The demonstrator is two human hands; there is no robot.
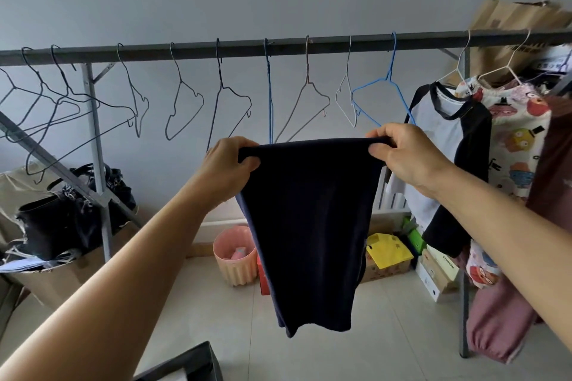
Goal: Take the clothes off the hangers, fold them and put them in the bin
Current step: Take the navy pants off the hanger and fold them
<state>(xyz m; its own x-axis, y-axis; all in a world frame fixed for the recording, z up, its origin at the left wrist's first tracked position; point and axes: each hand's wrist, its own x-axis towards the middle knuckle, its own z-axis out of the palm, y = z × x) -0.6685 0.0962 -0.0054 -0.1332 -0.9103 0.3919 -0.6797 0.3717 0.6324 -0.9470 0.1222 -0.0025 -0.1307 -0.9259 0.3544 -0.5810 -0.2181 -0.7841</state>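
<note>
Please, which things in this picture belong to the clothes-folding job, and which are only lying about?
Job: dark garment held by left hand and right hand; hung shirts; hangers; dark bin.
Lying about: pink basket; black bags; boxes.

Both bare forearms extend forward and upward from the lower corners of the view, converging toward the centre. The left hand [227, 164] is raised at roughly the same height as the right hand [405, 153], the two held well apart. Each hand shows its back to the camera. The left hand's fingers curl over and pinch the upper left corner of a dark navy folded fabric garment [309, 226]. The right hand's thumb and curled fingers pinch the upper right corner. The garment hangs taut between them.
</note>
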